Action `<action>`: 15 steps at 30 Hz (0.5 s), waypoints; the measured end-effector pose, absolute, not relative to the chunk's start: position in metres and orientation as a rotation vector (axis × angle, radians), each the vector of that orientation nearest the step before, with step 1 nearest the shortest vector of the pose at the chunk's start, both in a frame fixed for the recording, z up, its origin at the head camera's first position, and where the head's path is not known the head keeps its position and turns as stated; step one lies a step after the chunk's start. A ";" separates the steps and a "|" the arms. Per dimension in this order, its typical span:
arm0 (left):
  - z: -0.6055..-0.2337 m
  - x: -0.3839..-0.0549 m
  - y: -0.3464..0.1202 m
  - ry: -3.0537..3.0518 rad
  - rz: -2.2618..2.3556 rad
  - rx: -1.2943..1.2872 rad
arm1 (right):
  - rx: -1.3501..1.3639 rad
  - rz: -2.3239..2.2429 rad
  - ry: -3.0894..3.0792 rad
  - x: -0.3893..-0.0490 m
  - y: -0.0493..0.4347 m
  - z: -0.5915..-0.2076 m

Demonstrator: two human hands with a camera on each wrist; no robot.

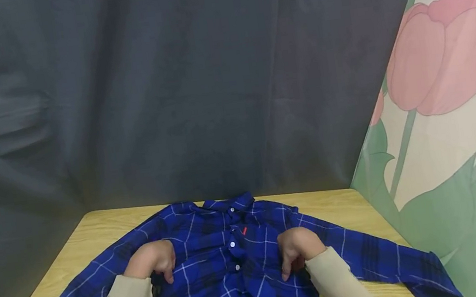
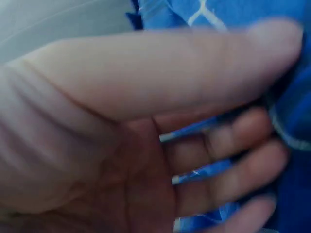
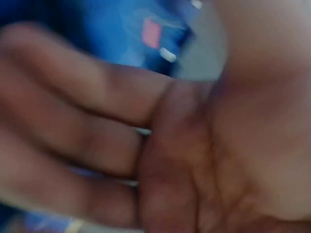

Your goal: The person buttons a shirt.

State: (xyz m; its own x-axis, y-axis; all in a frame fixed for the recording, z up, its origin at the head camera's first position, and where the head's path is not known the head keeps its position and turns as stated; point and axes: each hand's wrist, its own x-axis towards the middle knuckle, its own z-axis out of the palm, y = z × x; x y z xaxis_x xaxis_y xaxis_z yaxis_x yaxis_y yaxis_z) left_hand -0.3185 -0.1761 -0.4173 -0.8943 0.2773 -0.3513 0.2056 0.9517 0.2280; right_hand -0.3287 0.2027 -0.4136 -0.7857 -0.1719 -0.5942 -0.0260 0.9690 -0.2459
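Observation:
A blue plaid button-up shirt (image 1: 208, 283) lies front up, its collar (image 1: 229, 204) at the far side and its sleeves spread to both sides. My left hand (image 1: 155, 259) is over the left part of its body, fingers pointing down. In the left wrist view the thumb of this hand (image 2: 146, 87) is straight, the other fingers bent loosely with their tips close to the cloth. Over the right part is my right hand (image 1: 298, 248), also pointing down. The right wrist view shows that hand's fingers (image 3: 73, 116) extended, with no cloth across the palm.
Under the shirt is a light wooden table (image 1: 108, 223). A dark curtain (image 1: 195, 99) hangs behind it and along the left. To the right stands a wall panel with painted tulips (image 1: 447, 55). The right sleeve (image 1: 383, 255) reaches across the table's right side.

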 end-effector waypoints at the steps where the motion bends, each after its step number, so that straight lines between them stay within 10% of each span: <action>1: -0.419 -0.319 -0.178 2.709 0.295 0.360 | -0.164 -0.287 2.459 -0.330 0.201 -0.418; 15: -0.400 -0.322 -0.235 2.666 0.802 0.331 | -0.045 -0.303 2.478 -0.338 0.195 -0.436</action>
State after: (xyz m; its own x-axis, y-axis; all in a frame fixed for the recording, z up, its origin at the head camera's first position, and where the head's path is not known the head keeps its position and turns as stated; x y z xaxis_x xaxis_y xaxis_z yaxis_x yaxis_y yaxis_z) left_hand -0.3224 -0.2349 -0.4001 -0.9164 0.3129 -0.2496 0.1231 0.8138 0.5680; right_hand -0.3378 0.1945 -0.4357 -0.7988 -0.1054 -0.5923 0.0406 0.9729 -0.2278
